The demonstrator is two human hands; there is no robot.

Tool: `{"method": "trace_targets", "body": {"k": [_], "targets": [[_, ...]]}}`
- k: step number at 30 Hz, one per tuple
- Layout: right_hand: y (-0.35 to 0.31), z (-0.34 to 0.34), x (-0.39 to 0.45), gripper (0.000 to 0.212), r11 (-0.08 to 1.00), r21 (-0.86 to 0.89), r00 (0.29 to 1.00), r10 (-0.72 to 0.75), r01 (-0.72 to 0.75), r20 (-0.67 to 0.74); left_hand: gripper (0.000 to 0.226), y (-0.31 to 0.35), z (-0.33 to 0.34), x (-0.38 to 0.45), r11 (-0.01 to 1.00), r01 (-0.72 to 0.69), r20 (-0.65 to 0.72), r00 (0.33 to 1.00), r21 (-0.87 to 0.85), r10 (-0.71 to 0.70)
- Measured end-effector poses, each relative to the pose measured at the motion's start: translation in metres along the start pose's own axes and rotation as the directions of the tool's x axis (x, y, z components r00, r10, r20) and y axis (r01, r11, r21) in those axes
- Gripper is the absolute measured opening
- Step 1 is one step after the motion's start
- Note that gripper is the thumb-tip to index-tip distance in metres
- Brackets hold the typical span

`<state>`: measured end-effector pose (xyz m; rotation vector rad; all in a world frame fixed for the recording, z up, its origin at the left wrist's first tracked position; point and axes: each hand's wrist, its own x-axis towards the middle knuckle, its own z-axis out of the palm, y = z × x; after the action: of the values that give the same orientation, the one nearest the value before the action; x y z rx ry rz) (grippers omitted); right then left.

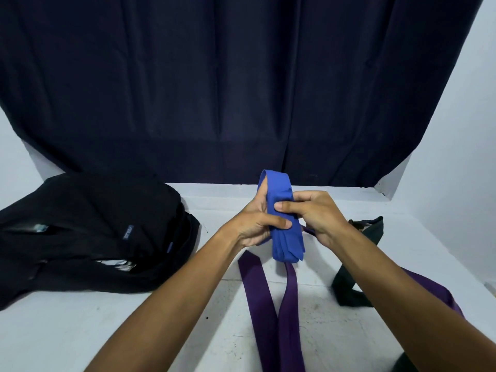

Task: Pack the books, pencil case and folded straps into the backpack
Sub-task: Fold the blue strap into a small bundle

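Note:
A folded blue strap (285,232) stands upright above the middle of the white table (80,331), held between both hands. My left hand (255,224) grips its left side, thumb across the front. My right hand (314,213) pinches it from the right, fingers curled over the fold. The black backpack (88,232) lies on its side at the left, its opening facing me with white pages showing inside. A purple strap (271,312) lies unfolded on the table below my hands. A dark green strap (346,288) lies at the right, partly behind my right forearm.
A dark curtain (241,76) hangs behind the table against a white wall. The table's far edge runs just behind my hands, and a wall corner closes the right side.

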<state>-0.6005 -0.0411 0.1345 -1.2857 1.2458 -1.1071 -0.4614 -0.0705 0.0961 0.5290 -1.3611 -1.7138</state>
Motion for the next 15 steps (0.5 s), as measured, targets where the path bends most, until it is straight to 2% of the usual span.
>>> {"method": "trace_targets", "body": {"k": [3, 6, 10, 15], "targets": [[0.0014, 0.0031, 0.0007, 0.037, 1.000, 0.017, 0.999, -0.018, 0.019, -0.049, 0.109, -0.0008, -0.0018, -0.0015, 1.000, -0.003, -0.022, 1.000, 0.006, 0.003], [0.0017, -0.0011, 0.0020, 0.054, 0.992, 0.073, 0.993, 0.108, -0.105, -0.042, 0.113, -0.0007, -0.0029, -0.0039, 1.000, 0.000, -0.048, 0.999, 0.005, 0.000], [0.0041, -0.0056, 0.0028, 0.028, 0.966, 0.166, 0.974, 0.179, -0.200, 0.135, 0.111, -0.0023, -0.0011, -0.0054, 1.000, 0.000, -0.060, 0.998, 0.018, 0.001], [0.0057, -0.0058, 0.0041, 0.022, 0.980, 0.144, 0.985, 0.121, -0.139, 0.126, 0.103, -0.0020, -0.0021, -0.0062, 0.999, 0.016, -0.064, 0.998, 0.030, -0.014]]}}
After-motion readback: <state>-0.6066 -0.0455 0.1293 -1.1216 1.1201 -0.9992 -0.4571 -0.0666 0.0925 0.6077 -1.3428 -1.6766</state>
